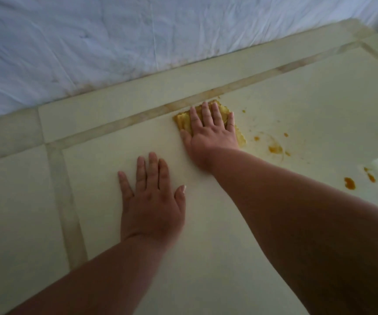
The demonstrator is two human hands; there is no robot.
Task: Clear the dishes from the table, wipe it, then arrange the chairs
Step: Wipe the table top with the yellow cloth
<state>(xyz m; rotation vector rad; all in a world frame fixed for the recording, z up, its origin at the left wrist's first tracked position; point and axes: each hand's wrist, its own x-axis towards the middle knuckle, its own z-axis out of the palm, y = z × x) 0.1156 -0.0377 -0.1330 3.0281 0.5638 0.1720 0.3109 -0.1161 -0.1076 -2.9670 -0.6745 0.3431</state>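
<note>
Head view is showing one cream table point(206, 258) beside a white sheet point(92, 42); two hands are lying flat: left hand point(152, 201) bare, right hand point(210, 135) pressing one yellow cloth point(183, 120); several orange stains point(275, 149) sitting rightward.

You'll find no readable text here: no label, brand, number or sign on the table point(206, 258), on the yellow cloth point(183, 120), or on the white sheet point(92, 42) behind it
</note>
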